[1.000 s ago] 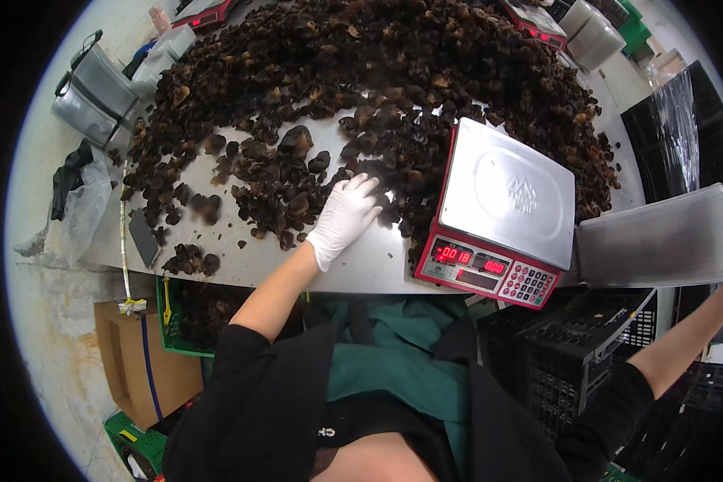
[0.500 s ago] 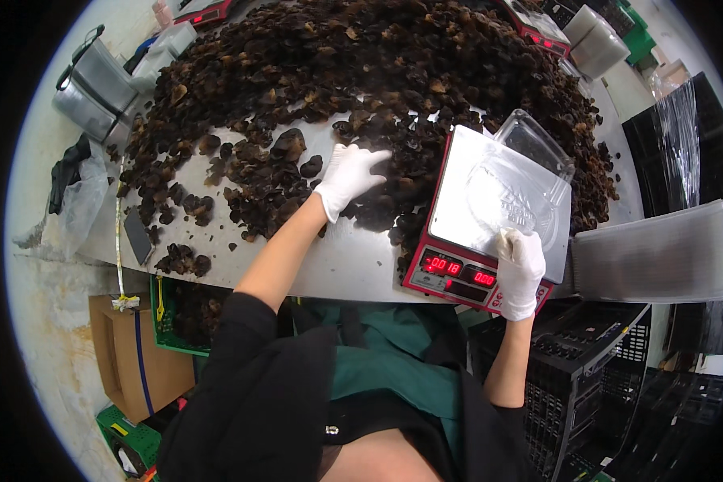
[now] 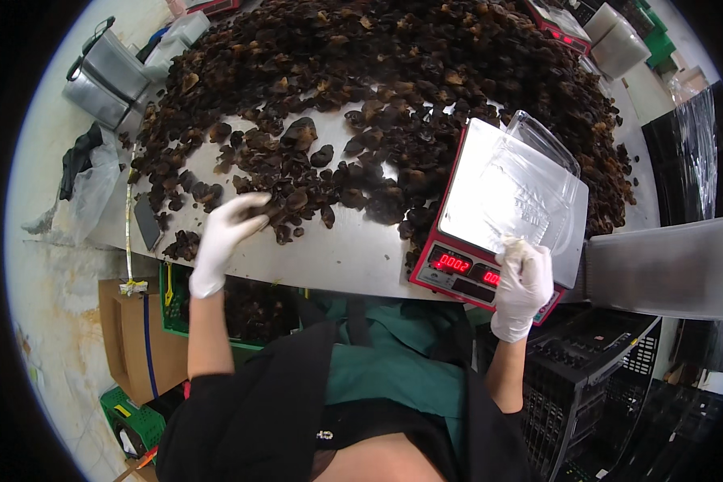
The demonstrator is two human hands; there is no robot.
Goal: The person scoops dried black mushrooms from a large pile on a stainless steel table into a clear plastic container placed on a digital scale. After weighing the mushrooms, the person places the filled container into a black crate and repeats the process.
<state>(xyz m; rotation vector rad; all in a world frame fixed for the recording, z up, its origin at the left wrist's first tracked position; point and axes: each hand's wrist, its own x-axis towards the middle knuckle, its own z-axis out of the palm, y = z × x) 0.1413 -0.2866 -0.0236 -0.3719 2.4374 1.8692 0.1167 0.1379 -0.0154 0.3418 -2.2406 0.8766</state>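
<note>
Metal table, dark fungus pieces just beside left hand, contact unclear.

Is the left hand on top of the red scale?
No, the left hand is by the dark wood ear mushrooms, well left of the red digital scale.

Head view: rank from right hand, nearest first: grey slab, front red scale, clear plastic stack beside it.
From right hand:
1. Front red scale, partly hidden by it.
2. Clear plastic stack, right.
3. Grey slab, far left.
</note>
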